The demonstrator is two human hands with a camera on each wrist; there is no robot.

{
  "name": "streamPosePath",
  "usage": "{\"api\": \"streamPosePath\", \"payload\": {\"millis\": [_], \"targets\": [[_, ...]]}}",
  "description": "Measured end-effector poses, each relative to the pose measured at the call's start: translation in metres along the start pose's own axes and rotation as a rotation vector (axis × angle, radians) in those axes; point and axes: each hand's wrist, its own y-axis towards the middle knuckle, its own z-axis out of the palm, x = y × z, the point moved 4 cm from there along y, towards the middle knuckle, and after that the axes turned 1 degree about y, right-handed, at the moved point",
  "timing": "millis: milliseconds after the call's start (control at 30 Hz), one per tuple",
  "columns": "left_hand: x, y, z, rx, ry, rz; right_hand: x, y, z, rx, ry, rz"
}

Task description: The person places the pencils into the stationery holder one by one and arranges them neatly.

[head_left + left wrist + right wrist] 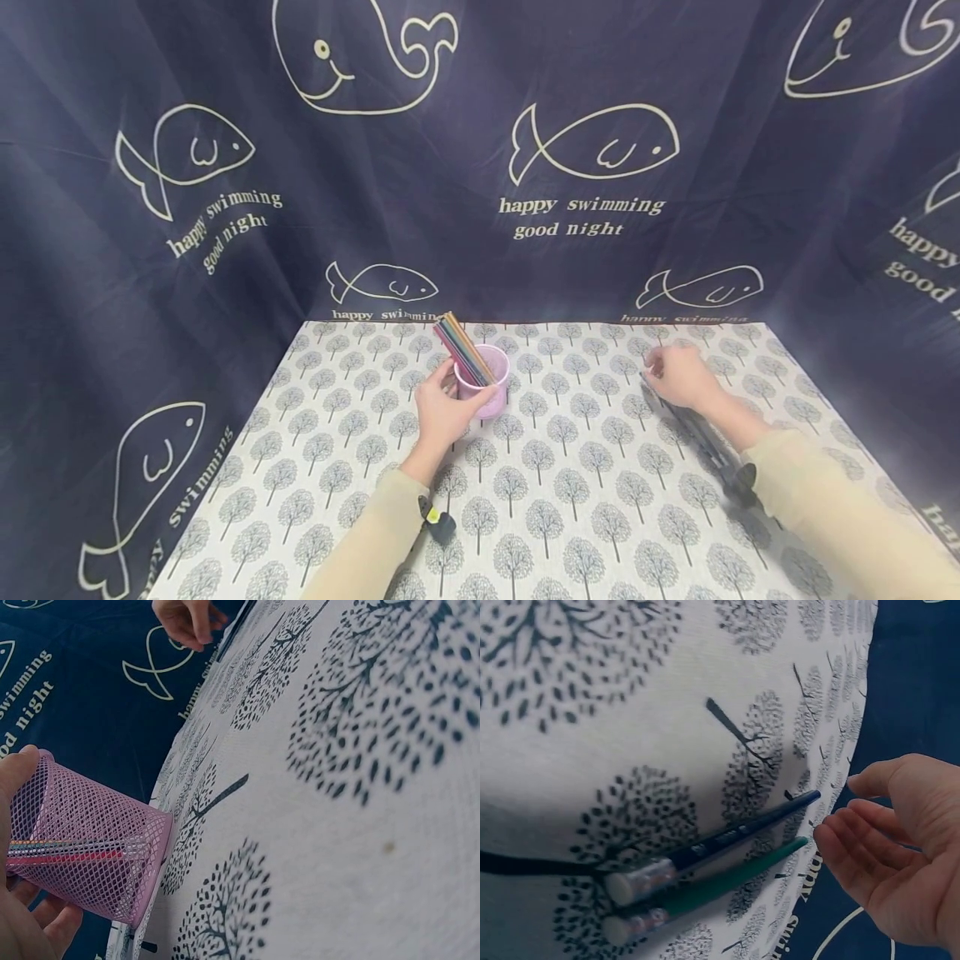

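Note:
My left hand grips a pink mesh pen cup, thumb on its near side and fingers round the left. Several coloured pencils stand in the cup, leaning to the left past its rim. Through the mesh in the left wrist view, pencil ends show inside. On the right, my right hand hovers by two pencils lying side by side. In the right wrist view these are a dark blue pencil and a green pencil with white erasers. The right fingers are loosely bent, apart from the pencil tips.
A white cloth with grey trees covers the table. Behind it and along both sides hangs a dark blue curtain with fish and whale drawings. A dark wrist camera sits below the left sleeve.

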Motion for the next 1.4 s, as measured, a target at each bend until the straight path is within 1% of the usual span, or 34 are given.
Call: {"api": "streamPosePath", "payload": {"millis": [233, 433, 533, 600, 700, 767, 867, 933, 1067, 1167, 1267, 1300, 1400], "targets": [[0.000, -0.001, -0.001, -0.003, 0.007, 0.002, 0.001, -0.006, 0.010, 0.109, -0.009, 0.092], [-0.001, -0.001, -0.001, 0.004, -0.009, 0.005, -0.002, -0.007, 0.014, 0.151, -0.014, 0.157], [-0.001, -0.001, -0.001, 0.002, -0.001, 0.000, -0.002, -0.007, 0.014, 0.153, -0.011, 0.157], [0.000, -0.001, -0.001, 0.000, 0.006, -0.002, -0.001, -0.005, 0.013, 0.143, -0.008, 0.140], [0.001, -0.001, -0.001, -0.001, 0.017, -0.002, 0.000, -0.001, 0.011, 0.138, 0.017, 0.128], [0.001, -0.001, -0.001, 0.000, 0.017, -0.003, 0.001, 0.005, 0.006, 0.118, 0.029, 0.101], [0.001, 0.000, -0.001, 0.002, 0.017, -0.007, 0.006, 0.016, -0.005, 0.092, 0.081, 0.095], [0.001, 0.000, -0.001, 0.003, 0.016, -0.011, 0.012, 0.023, -0.014, 0.056, 0.105, 0.078], [0.001, -0.001, -0.001, 0.004, 0.019, -0.012, 0.029, 0.037, -0.027, 0.016, 0.185, 0.100], [0.002, -0.001, -0.001, 0.007, 0.021, 0.000, 0.041, 0.046, -0.034, -0.001, 0.252, 0.109], [0.002, -0.001, -0.001, 0.010, 0.024, 0.012, 0.055, 0.056, -0.042, -0.012, 0.358, 0.118], [0.003, 0.000, -0.001, 0.008, 0.026, 0.017, 0.060, 0.059, -0.045, -0.020, 0.399, 0.109], [0.003, 0.001, -0.002, 0.005, 0.031, 0.022, 0.078, 0.069, -0.052, -0.038, 0.567, 0.082]]}}
